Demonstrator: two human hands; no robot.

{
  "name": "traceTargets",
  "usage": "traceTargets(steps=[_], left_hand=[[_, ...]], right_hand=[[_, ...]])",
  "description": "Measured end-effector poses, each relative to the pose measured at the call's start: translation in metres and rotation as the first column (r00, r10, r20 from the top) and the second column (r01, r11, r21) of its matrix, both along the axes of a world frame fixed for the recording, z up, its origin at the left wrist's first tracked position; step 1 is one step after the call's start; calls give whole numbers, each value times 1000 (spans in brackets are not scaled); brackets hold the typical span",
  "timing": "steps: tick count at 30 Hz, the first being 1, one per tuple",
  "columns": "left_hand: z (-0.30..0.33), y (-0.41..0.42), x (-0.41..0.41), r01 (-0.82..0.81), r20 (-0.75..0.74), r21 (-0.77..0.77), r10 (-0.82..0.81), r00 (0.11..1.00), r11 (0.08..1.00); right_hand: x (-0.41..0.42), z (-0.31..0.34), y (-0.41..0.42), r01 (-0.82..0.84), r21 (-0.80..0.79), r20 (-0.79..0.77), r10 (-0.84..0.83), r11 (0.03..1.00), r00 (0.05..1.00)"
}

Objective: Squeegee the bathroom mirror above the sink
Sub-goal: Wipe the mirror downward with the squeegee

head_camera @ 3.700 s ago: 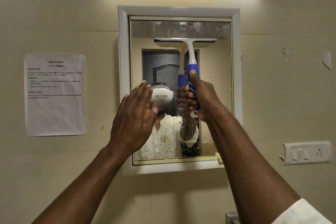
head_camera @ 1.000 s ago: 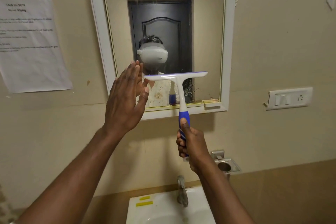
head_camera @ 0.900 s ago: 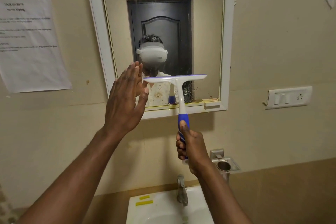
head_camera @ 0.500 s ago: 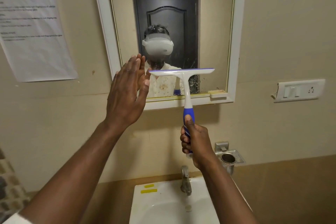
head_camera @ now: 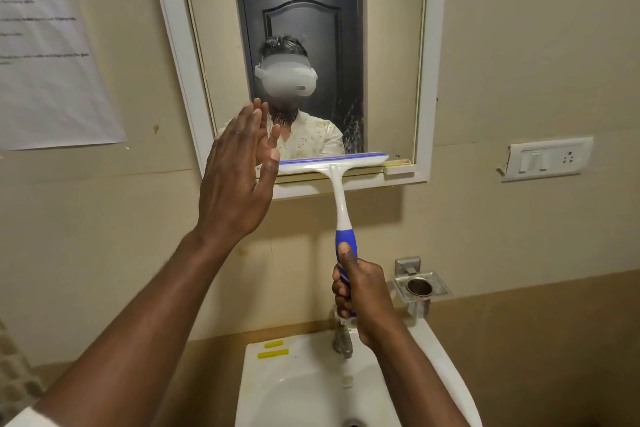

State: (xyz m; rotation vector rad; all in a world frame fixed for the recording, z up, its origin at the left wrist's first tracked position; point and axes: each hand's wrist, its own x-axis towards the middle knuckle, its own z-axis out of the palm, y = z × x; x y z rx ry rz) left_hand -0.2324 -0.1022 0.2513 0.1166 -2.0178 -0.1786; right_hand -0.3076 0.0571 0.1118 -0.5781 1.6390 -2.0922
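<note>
The white-framed mirror [head_camera: 391, 45] hangs on the beige wall above the sink [head_camera: 298, 388]. A squeegee [head_camera: 337, 191] with a white head and a blue-and-white handle has its blade lying across the mirror's bottom edge. My right hand [head_camera: 360, 291] grips the blue handle below the frame, thumb pointing up along it. My left hand [head_camera: 239, 180] is raised with straight fingers at the mirror's lower left corner, just left of the blade; I cannot tell whether it touches the glass. Water spots show on the lower glass.
A metal tap [head_camera: 341, 340] stands behind the basin, under my right hand. A steel holder [head_camera: 420, 288] is fixed to the wall at the right, a switch plate [head_camera: 547, 159] higher up. A printed sheet [head_camera: 48, 45] is taped to the wall on the left.
The squeegee has been drawn down from the top of the mirror to its bottom edge. My left hand has stayed raised and open beside it.
</note>
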Motion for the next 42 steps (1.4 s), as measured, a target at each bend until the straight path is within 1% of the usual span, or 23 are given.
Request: traceTargets(steps=[8,17,20,23,27,30,35,38,42], left_hand=[[-4,3,6,-22,30,40,21,999,999],[0,8,7,4,-9,17,-4,1000,1000],[5,10,8,13,-24,23,-13,1000,1000],[12,10,9,21,-50,-25,-23,998,999],[21,9,11,0,-51,-36,-2,999,999],[28,9,12,4,-52,-40,-6,999,999],[52,6,9,-3,-95,-65,-3,995,998],[75,7,2,-23,-115,-123,8,993,992],[111,6,-10,-82,-127,-202,57,990,976]], right_hand=[[10,-4,5,24,55,11,-25,998,1000],[16,5,12,-1,49,9,1,999,1000],[18,9,15,13,42,-13,-12,999,1000],[17,21,15,32,16,-67,-31,999,997],[6,58,13,38,-41,-180,-44,998,983],[-9,104,11,101,-101,-270,-125,990,955],[-45,195,5,257,-180,-464,-313,949,829],[-65,245,-3,266,-269,-486,-369,926,792],[-84,301,-18,343,-363,-501,-492,866,712]])
